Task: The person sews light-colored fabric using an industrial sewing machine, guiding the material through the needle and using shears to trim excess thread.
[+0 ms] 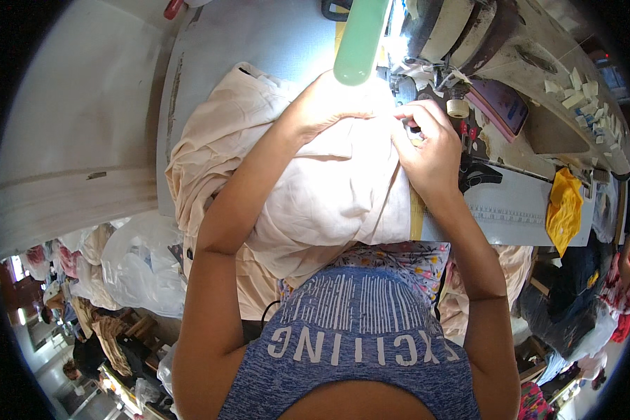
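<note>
A large, crumpled piece of cream cloth (329, 206) covers the middle of the sewing table and hangs over its front edge toward my lap. My left hand (329, 105) rests on the cloth's upper part, where strong glare washes out its fingers. To its right, my right hand (432, 147) has its fingers bent and pinched at the cloth's right edge, close to the sewing machine (539, 52). A pale green, rounded bar (360, 52) crosses above my left hand and hides part of the bright working spot.
A phone (504, 108) in a pink case leans by the machine, near a small cream spool (457, 106). Black-handled scissors (483, 175) lie right of my wrist. A yellow packet (565, 210) hangs at the table's right edge. A translucent plastic bag (143, 266) bulges at left.
</note>
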{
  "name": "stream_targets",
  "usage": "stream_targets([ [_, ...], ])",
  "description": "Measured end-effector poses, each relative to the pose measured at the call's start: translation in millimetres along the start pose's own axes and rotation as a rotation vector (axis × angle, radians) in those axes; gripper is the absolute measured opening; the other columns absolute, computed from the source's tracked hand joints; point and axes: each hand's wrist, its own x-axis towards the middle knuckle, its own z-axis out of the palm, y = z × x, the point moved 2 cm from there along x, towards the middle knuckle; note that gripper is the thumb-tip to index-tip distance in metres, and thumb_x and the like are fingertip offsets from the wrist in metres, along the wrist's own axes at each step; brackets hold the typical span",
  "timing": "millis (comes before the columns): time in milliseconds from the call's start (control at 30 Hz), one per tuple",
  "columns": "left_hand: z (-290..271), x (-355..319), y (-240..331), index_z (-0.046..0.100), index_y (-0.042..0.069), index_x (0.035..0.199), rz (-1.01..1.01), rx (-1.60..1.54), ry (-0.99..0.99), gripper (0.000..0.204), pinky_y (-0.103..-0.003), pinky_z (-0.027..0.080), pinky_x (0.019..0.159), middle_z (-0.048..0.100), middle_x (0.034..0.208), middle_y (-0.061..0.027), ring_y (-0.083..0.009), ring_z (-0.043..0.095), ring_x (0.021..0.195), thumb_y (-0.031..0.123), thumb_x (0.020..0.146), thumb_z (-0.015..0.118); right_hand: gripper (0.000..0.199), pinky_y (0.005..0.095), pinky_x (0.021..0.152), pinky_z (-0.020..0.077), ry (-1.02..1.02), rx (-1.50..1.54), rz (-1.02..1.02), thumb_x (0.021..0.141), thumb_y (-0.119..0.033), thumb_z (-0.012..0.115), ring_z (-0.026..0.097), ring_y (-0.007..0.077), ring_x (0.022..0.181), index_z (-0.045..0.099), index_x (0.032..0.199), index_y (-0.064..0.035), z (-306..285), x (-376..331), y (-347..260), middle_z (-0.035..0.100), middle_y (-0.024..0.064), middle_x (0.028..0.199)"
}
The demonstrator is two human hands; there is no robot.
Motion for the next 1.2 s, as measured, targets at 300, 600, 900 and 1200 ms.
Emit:
stream_targets([
  [300, -2.5, 0.9, -1.8, 0.060, -0.001, 0.102, 0.000, 0.023, -0.076, 0.029, -0.026, 0.053, 0.076, 0.064, 0.090, -0.0077, -0.0142, 0.063, 0.084, 0.002, 0.075, 0.071, 0.009, 0.0310, 0.066, 0.0456, -0.043, -0.104, -0.043, 0.075, -0.009, 0.064, 0.058, 0.0233, 0.072, 0.059, 0.078, -0.0030, 1.0, 6.5, -7.0, 0.058, 0.0089, 0.077],
  [600, -2.1, -0.2, -3.2, 0.053, -0.003, 0.111, 0.013, -0.033, -0.059, 0.038, -0.026, 0.053, 0.076, 0.063, 0.092, -0.0082, -0.0133, 0.063, 0.083, 0.002, 0.077, 0.070, 0.010, 0.0307, 0.060, 0.0473, -0.088, 0.238, 0.148, 0.080, -0.010, 0.062, 0.061, 0.0198, 0.065, 0.055, 0.083, -0.0043, 7.4, 8.0, 3.3, 0.060, 0.0078, 0.079],
  [900, -3.4, 2.7, -8.7, 0.043, 0.000, 0.124, 0.057, 0.030, -0.090, 0.052, -0.025, 0.052, 0.072, 0.062, 0.092, -0.0077, -0.0130, 0.061, 0.080, 0.001, 0.078, 0.067, 0.016, 0.0194, 0.072, 0.0455, -0.233, 0.940, 0.483, 0.083, -0.004, 0.063, 0.056, 0.0062, 0.079, 0.051, 0.094, -0.0024, 12.4, 12.4, 11.0, 0.059, 0.0030, 0.086],
  [1200, -4.7, 5.9, -17.8, 0.037, 0.000, 0.132, 0.052, 0.216, -0.007, 0.065, -0.026, 0.051, 0.073, 0.060, 0.096, -0.0080, -0.0126, 0.060, 0.081, 0.001, 0.075, 0.068, 0.009, 0.0180, 0.068, 0.0438, -0.220, 0.806, 0.365, 0.083, 0.000, 0.058, 0.054, 0.0052, 0.073, 0.053, 0.090, -0.0030, 15.4, 16.2, 35.9, 0.058, 0.0002, 0.082],
])
